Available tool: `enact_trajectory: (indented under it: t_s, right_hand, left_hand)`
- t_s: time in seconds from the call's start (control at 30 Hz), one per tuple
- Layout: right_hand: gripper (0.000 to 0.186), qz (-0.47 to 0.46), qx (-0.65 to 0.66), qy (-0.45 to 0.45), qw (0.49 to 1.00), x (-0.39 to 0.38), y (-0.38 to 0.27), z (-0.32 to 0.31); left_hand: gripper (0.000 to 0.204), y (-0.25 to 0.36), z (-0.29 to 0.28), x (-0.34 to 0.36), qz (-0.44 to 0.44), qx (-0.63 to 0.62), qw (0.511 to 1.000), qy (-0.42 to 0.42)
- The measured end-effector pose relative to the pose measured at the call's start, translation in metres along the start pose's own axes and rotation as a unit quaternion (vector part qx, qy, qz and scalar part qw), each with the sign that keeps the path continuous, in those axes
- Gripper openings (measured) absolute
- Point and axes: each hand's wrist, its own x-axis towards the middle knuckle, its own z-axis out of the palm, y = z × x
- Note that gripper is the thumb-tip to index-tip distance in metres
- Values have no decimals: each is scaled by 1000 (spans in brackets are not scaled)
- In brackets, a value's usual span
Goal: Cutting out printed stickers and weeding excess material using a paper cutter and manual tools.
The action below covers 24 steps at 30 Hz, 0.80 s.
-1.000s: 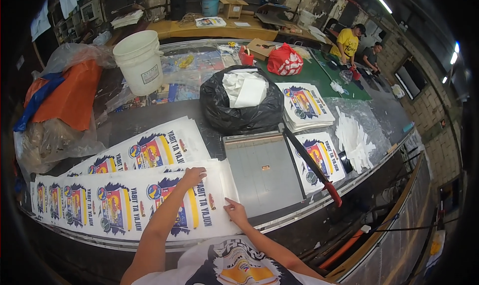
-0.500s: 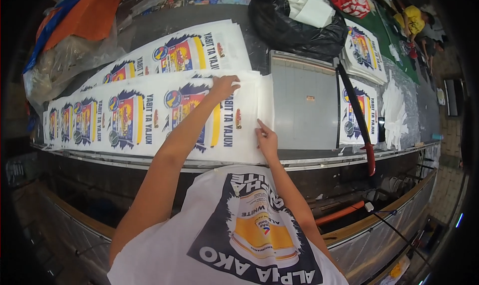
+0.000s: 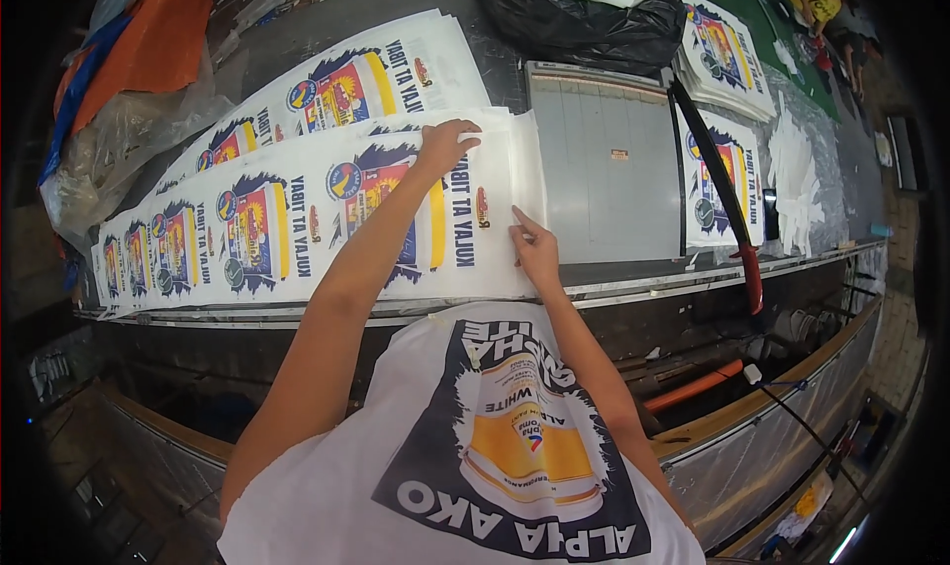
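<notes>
A long white printed sheet (image 3: 391, 278) with a repeated paint-can design lies across the table, on top of other sheets. My left hand (image 3: 447, 151) is on its upper right part, fingers bent and closed at the sheet near the far edge. Beside the sheet's right end, my right hand (image 3: 536, 252) rests with the index finger stretched out and the thumb apart, both touching the white margin. A grey paper cutter (image 3: 609, 194) lies just right of that end. Its black blade arm (image 3: 717, 179), with a red handle (image 3: 753, 283), is on the cutter's right side.
Behind the long sheet lies another printed stack (image 3: 346, 85). A black plastic bag (image 3: 584, 31) sits beyond the cutter. To the right are cut printed sheets (image 3: 717, 55) and white paper strips (image 3: 804, 194). Clear plastic and orange sheeting (image 3: 153, 41) lie far left. A person in yellow (image 3: 816, 1) is at far right.
The view has tilted, so the bag and cutter sit higher in the picture. Both hands stay at nearly the same places on the sheet.
</notes>
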Motion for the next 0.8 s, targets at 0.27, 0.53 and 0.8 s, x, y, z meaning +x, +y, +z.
enact_trajectory:
  t_s: [0.27, 0.53, 0.8]
  right_hand:
    - [44, -5, -21, -15, 1000, -2, -2, -1]
    - [42, -62, -95, 10, 993, 0, 12, 5]
    - [38, -51, -10, 13, 999, -7, 8, 2]
  left_hand:
    - [29, 7, -10, -5, -6, 31, 999, 3]
    - [23, 41, -5, -18, 256, 99, 956, -108]
    - [17, 68, -6, 0, 285, 79, 895, -334]
